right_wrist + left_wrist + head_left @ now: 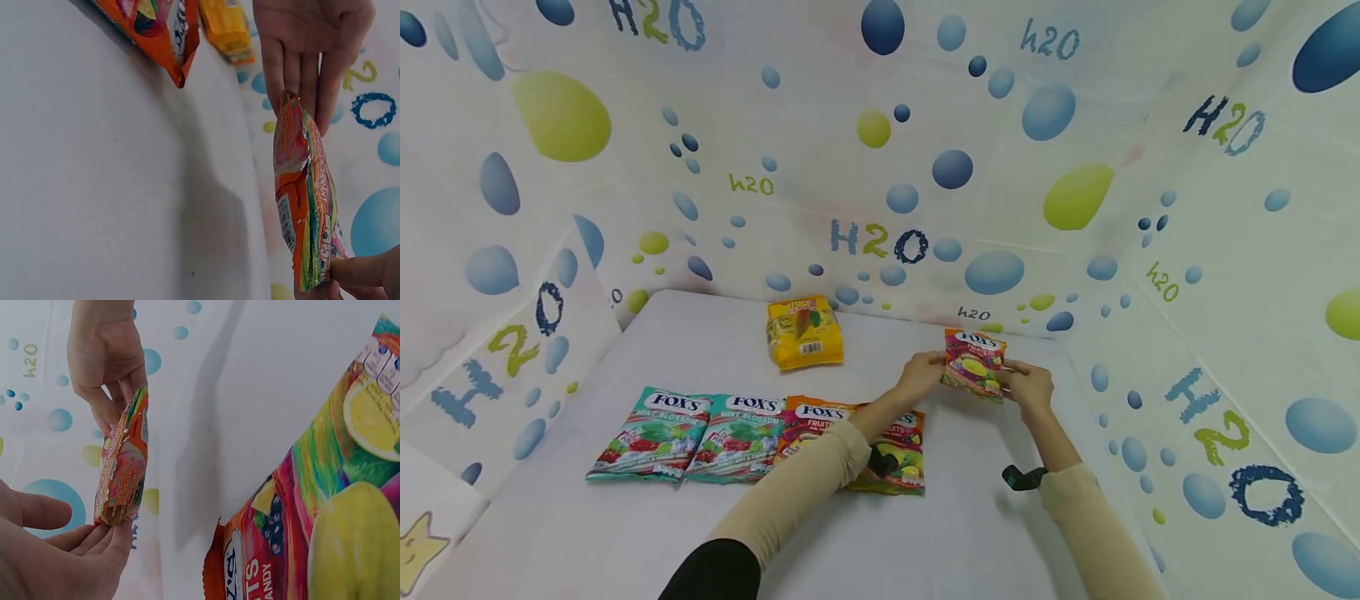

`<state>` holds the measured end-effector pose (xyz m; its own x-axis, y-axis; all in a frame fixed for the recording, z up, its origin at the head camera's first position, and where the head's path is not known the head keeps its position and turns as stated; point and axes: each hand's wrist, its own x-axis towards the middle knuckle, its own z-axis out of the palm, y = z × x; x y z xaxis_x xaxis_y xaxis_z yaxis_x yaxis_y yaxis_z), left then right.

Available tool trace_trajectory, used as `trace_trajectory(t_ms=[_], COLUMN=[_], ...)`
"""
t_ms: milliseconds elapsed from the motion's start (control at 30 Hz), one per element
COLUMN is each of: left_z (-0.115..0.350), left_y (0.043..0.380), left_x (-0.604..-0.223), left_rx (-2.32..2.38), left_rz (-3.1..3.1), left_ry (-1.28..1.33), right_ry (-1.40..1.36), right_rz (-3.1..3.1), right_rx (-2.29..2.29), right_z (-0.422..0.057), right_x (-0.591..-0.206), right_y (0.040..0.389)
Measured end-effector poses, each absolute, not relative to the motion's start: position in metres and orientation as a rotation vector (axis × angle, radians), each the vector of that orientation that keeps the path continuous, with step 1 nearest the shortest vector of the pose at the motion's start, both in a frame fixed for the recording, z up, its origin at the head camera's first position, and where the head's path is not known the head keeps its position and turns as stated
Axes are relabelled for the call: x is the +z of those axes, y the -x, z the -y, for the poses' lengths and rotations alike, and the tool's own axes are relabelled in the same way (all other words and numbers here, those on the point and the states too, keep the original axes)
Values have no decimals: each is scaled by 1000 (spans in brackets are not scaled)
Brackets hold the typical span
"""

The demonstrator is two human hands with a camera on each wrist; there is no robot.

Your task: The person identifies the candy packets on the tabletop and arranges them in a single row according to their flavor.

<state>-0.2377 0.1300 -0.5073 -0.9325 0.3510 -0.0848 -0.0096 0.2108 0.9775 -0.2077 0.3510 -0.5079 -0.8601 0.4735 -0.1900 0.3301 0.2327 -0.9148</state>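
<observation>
A Fox's Fruits candy bag (973,364), red and orange with fruit pictures, is up off the table at the right, its front facing the head camera. My right hand (1032,388) pinches one side edge of it between thumb and fingers, as the right wrist view shows at the packet's lower end (315,262). At the other edge is my left hand (920,377). Its fairly straight fingers touch the bag's end in the left wrist view, while its thumb (47,510) stands apart from the packet.
Two green Fox's Mint Blossom bags (658,437) (737,437) lie in a row with two orange Fox's Fruits bags (801,421) (910,450), partly under my left forearm. Behind them is a yellow candy bag (805,333). A patterned curtain (820,200) surrounds the white table (970,517).
</observation>
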Motion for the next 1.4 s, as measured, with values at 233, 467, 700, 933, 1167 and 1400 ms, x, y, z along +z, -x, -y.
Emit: trace_trajectory(t_ms=[233, 467, 700, 933, 1167, 1400], left_z=[-126, -118, -113, -109, -106, -100], left_y=[225, 210, 199, 186, 178, 171], left_x=[-503, -500, -503, -506, -513, -515], left_rx=[1800, 1813, 1809, 1822, 1813, 1796], left_rz=[-2183, -2173, -2185, -2162, -2168, -2172], left_ry=[-314, -388, -366, -364, -382, -398], right_ry=[700, 675, 638, 612, 603, 575], right_rz=[2422, 2452, 2462, 2483, 2504, 2486], right_rx=[1671, 1634, 1660, 1649, 1658, 1713], right_z=[-351, -348, -348, -348, -347, -345], right_x=[-500, -501, -502, -505, -509, -511], right_y=[199, 191, 181, 171, 162, 154])
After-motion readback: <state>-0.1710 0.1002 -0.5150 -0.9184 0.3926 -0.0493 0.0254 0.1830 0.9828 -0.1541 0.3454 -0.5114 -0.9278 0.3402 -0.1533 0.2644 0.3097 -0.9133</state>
